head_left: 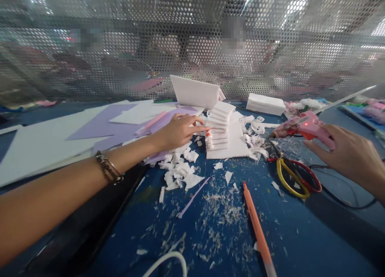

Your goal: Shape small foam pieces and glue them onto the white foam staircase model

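My left hand (177,132) reaches in from the left, its fingers apart and one stretched out to the side of a small white staircase model (219,126). At that fingertip shows a small orange-red spot; what it is I cannot tell. The stepped model stands on a white foam board base (237,144). On the right, my right hand (350,152) grips the handle of a pink glue gun (309,126), which has a red light lit and its nozzle pointing left toward the model. Scissors (293,178) with yellow and red handles lie just below the nozzle.
Torn white paper scraps (182,170) surround the model. An orange pen (257,229) lies in front. White and purple sheets (99,122) spread at left, above a dark flat object (105,212). White blocks (266,104) stand before a perforated metal panel (192,40). A cable trails at right.
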Demonstrator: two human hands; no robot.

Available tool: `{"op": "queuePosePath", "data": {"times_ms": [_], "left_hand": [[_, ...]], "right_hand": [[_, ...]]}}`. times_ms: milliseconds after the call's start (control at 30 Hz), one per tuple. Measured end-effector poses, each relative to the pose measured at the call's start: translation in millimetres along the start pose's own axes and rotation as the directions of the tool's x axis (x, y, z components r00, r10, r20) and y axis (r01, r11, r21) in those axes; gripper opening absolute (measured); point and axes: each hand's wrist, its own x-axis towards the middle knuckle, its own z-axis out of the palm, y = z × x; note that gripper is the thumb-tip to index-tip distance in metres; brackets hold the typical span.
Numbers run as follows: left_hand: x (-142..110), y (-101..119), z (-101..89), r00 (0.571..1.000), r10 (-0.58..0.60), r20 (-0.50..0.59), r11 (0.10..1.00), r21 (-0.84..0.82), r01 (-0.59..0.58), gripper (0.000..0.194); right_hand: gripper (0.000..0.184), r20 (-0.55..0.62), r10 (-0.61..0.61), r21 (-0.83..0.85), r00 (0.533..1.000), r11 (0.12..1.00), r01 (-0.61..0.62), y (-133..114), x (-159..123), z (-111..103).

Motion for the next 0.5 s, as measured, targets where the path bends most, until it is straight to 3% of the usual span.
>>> {"op": "queuePosePath", "data": {"times_ms": [67, 100, 167, 233, 267, 333, 367, 433, 500], "left_hand": [[2, 0, -1.8, 0.997, -0.071, -0.006, 0.977, -0.204, 0.069, 0.039], [3, 2, -4.2, 0.987, -0.157, -0.026, 0.911, -0.389, 0.135, 0.034], [4, 7, -11.7, 0.938, -0.344, -0.024, 0.656, -0.722, 0.222, 0.032], [4, 18, -21.7, 0.891, -0.452, 0.038, 0.381, -0.895, 0.231, 0.042], [3, 25, -27.0, 0.884, -0.461, 0.085, 0.26, -0.939, 0.226, 0.045], [0, 43, -37.2, 0.859, -0.447, 0.249, -0.195, -0.964, 0.178, 0.042], [-2, 52, -41.8, 0.854, -0.419, 0.309, -0.35, -0.923, 0.162, 0.04], [-5, 68, -49.3, 0.857, -0.373, 0.355, -0.482, -0.864, 0.148, 0.042], [-9, 81, -54.7, 0.867, -0.347, 0.358, -0.508, -0.849, 0.147, 0.045]], "right_hand": [[0.045, 0.004, -0.001, 0.003, 1.0, 1.0, 0.001, 0, 0, 0], [0.045, 0.009, -0.002, 0.004, 1.0, 1.0, 0.002, 0, 0, 0], [0.047, 0.018, -0.002, 0.0, 1.0, 1.0, 0.002, 1, 0, 1], [0.049, 0.021, -0.002, -0.009, 1.0, 1.0, 0.002, 1, 0, 3], [0.049, 0.025, -0.001, -0.012, 1.0, 1.0, 0.001, 2, 1, 3], [0.048, 0.04, 0.003, -0.018, 0.999, 1.0, -0.003, 3, 2, 4], [0.047, 0.052, 0.008, -0.021, 0.999, 1.0, -0.007, 4, 3, 4], [0.045, 0.087, 0.021, -0.027, 0.996, 0.999, -0.018, 5, 4, 4], [0.045, 0.121, 0.036, -0.027, 0.992, 0.999, -0.033, 6, 6, 4]]}}
